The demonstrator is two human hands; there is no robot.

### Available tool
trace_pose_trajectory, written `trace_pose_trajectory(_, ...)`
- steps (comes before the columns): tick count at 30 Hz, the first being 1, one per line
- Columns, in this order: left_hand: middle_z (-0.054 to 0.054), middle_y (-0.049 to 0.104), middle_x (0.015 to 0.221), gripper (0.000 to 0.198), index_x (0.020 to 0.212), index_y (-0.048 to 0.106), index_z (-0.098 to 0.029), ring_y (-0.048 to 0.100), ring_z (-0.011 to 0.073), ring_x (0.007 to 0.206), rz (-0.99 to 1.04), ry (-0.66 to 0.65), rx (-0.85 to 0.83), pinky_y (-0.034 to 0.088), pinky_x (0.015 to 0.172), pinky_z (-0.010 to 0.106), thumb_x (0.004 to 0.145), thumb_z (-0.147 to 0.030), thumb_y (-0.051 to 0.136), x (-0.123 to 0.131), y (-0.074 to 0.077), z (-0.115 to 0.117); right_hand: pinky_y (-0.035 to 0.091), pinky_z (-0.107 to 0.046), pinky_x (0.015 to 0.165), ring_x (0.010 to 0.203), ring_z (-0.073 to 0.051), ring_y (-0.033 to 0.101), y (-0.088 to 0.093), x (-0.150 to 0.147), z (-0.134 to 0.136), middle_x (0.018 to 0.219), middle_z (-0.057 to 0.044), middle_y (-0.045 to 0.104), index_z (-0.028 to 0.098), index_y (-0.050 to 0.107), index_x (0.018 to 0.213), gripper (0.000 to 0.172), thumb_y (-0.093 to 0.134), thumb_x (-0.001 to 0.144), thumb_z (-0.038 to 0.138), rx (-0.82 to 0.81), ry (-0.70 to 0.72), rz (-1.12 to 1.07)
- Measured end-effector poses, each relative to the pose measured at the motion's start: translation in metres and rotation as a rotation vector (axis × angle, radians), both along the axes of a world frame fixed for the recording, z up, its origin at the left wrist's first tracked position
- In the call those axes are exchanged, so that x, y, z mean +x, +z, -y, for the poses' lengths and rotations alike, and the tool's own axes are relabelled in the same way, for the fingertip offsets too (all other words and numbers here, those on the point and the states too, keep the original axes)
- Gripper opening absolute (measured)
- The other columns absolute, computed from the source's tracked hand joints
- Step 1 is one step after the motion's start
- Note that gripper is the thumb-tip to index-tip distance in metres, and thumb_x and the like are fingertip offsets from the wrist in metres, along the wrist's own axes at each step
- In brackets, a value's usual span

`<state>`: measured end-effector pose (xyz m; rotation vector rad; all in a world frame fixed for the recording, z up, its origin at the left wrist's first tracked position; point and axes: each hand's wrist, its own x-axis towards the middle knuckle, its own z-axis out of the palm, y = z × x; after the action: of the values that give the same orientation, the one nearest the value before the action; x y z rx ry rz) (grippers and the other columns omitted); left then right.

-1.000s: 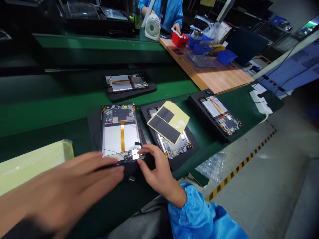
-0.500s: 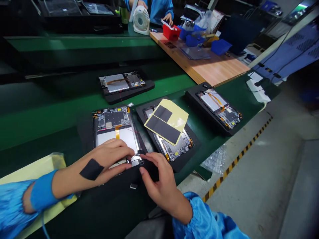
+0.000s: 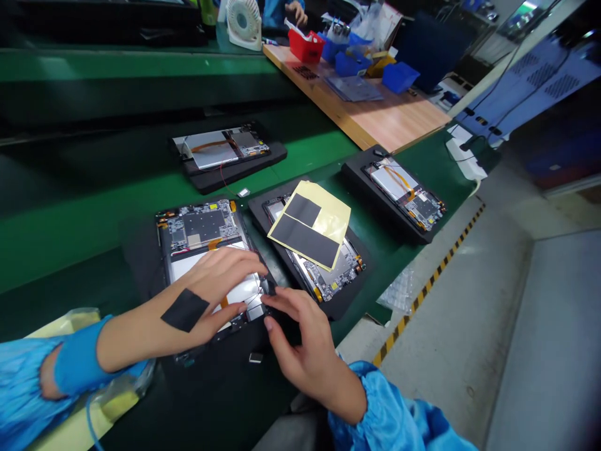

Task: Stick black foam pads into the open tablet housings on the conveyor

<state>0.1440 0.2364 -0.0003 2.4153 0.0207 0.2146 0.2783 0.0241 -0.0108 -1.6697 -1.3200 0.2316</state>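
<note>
An opened tablet lies in front of me, its circuit board, silver battery and orange ribbon cable exposed. My left hand reaches over its lower half, fingers stretched out and thumb apart, fingertips at the right edge. A square black patch sticks to the back of that hand. My right hand is at the tablet's lower right corner, index fingertip touching there, thumb spread away. Between the two hands a small black strip shows at the edge; whether either hand grips it is unclear.
A yellow backing sheet with black pads rests on a second tablet. Other opened tablets sit on black foam at the back and right. A small silver piece lies near my right hand. A co-worker's hand shows behind.
My left fingers have spread and lifted from their pinch at the tablet's corner. My right hand has stayed close by. The view has shifted slightly.
</note>
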Motion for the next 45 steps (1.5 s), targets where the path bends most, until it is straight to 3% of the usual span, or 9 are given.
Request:
trace_pose_trajectory(5,0.009,0.048,0.162,0.037,0.141,0.053,-0.032,0.038,0.0359,0.153,0.02,-0.108,0.119,0.029,0.122,0.056,0.104,-0.033,0.06,0.016,0.001,-0.011,0.058,-0.039,0.104,0.117,-0.024,0.072,-0.003,-0.003,0.004,0.125,-0.008,0.079,0.027,0.048,0.148,0.059,0.067,0.095,0.01,0.036,0.007,-0.027)
trace_pose_trajectory(9,0.005,0.069,0.131,0.007,0.107,0.063,-0.029,0.057,0.0296,0.134,0.1,-0.24,0.075,0.03,0.117,0.05,0.106,-0.032,0.056,0.027,-0.005,-0.019,0.059,-0.033,0.095,0.104,-0.02,0.075,0.002,0.001,0.006,0.116,-0.005,0.079,0.029,0.058,0.134,0.044,0.069,0.096,0.012,0.047,-0.06,-0.196)
trace_pose_trajectory(11,0.005,0.07,0.116,0.015,0.094,0.061,-0.026,0.062,0.0279,0.122,0.136,-0.265,0.037,0.039,0.105,0.044,0.106,-0.033,0.057,0.029,-0.007,-0.021,0.059,-0.029,0.086,0.094,-0.018,0.074,0.01,0.007,0.003,0.107,-0.004,0.077,0.027,0.065,0.119,0.026,0.069,0.096,0.014,0.032,-0.101,-0.296)
trace_pose_trajectory(14,0.006,0.069,0.109,0.024,0.084,0.057,-0.023,0.063,0.0271,0.113,0.153,-0.262,0.003,0.041,0.096,0.041,0.106,-0.032,0.058,0.03,-0.005,-0.022,0.055,-0.026,0.073,0.078,-0.015,0.067,0.025,0.021,-0.007,0.089,-0.001,0.07,0.023,0.067,0.099,0.005,0.071,0.096,0.023,-0.125,-0.019,-0.512)
trace_pose_trajectory(19,0.005,0.068,0.104,0.028,0.083,0.062,-0.024,0.062,0.0251,0.103,0.098,-0.279,-0.059,0.043,0.093,0.04,0.108,-0.035,0.056,0.033,0.0,-0.024,0.042,-0.023,0.062,0.066,-0.011,0.051,0.042,0.041,-0.028,0.075,0.004,0.057,0.019,0.065,0.087,0.019,0.079,0.091,0.032,-0.477,0.241,-0.722)
trace_pose_trajectory(31,0.004,0.067,0.115,0.024,0.083,0.061,-0.024,0.061,0.0236,0.101,0.039,-0.185,-0.105,0.045,0.089,0.038,0.103,-0.037,0.059,0.034,-0.004,-0.026,0.039,-0.023,0.06,0.064,-0.011,0.047,0.051,0.063,-0.056,0.072,0.006,0.054,0.02,0.058,0.087,0.008,0.06,0.094,0.018,-0.713,0.483,-0.405)
trace_pose_trajectory(37,0.006,0.073,0.112,0.028,0.089,0.071,-0.024,0.068,0.0215,0.093,0.013,-0.2,-0.228,0.054,0.081,0.031,0.106,-0.04,0.056,0.034,0.003,-0.041,0.039,-0.021,0.058,0.062,-0.01,0.044,0.06,0.078,-0.063,0.071,0.006,0.051,0.021,0.056,0.087,0.021,0.065,0.1,0.035,-0.678,0.609,-0.402)
trace_pose_trajectory(41,0.009,0.072,0.113,0.025,0.09,0.069,-0.025,0.067,0.0276,0.108,0.116,-0.115,-0.078,0.053,0.098,0.04,0.105,-0.04,0.057,0.032,0.0,-0.039,0.045,-0.022,0.062,0.069,-0.011,0.056,0.057,0.071,-0.058,0.08,0.004,0.06,0.022,0.054,0.09,0.021,0.072,0.095,0.032,-0.643,0.523,-0.437)
trace_pose_trajectory(45,0.008,0.073,0.122,0.015,0.106,0.07,-0.031,0.063,0.0313,0.126,0.199,-0.152,0.061,0.048,0.113,0.05,0.103,-0.028,0.056,0.023,0.006,-0.032,0.054,-0.029,0.076,0.083,-0.016,0.067,0.048,0.05,-0.04,0.093,0.0,0.071,0.023,0.057,0.094,0.017,0.074,0.093,0.02,-0.498,0.365,-0.164)
